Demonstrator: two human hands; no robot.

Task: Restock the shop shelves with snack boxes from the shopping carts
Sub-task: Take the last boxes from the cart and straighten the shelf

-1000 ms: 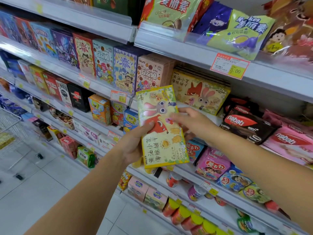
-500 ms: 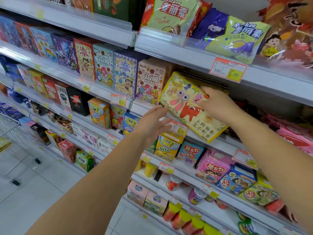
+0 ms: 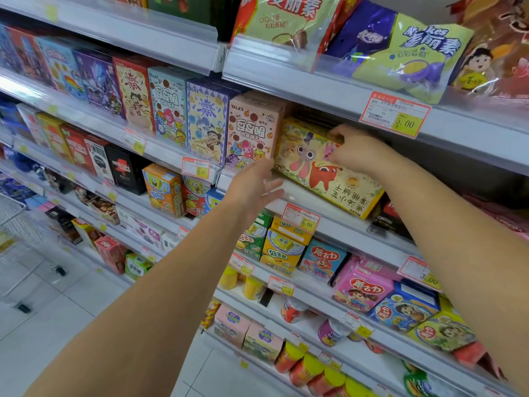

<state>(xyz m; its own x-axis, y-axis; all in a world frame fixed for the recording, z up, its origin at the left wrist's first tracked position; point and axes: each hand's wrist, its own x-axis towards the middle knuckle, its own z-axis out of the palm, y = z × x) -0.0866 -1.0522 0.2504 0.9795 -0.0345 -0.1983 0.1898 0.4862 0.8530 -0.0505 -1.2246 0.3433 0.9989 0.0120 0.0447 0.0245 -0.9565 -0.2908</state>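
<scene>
Far off to the left of my hands, low at the edge of view, a wire shopping cart (image 3: 17,239) stands on the pale floor tiles. Nearer, up and left of my left hand, a row of upright snack boxes runs along the shelf, ending in a pink box (image 3: 252,130) that stands just above my fingertips. My left hand (image 3: 252,190) hangs open with fingers spread, holding nothing, its tips close to the shelf edge (image 3: 289,193) and just beside the lower left corner of the yellow snack box (image 3: 323,173). That box lies on its long side on the shelf, tilted down toward the right, its left end tight against the pink box. My right hand (image 3: 357,150) is curled over the box's top edge, gripping it. Above that hand a red and yellow price tag (image 3: 395,114) reads 5.00, with snack bags (image 3: 406,50) on the shelf over it.
</scene>
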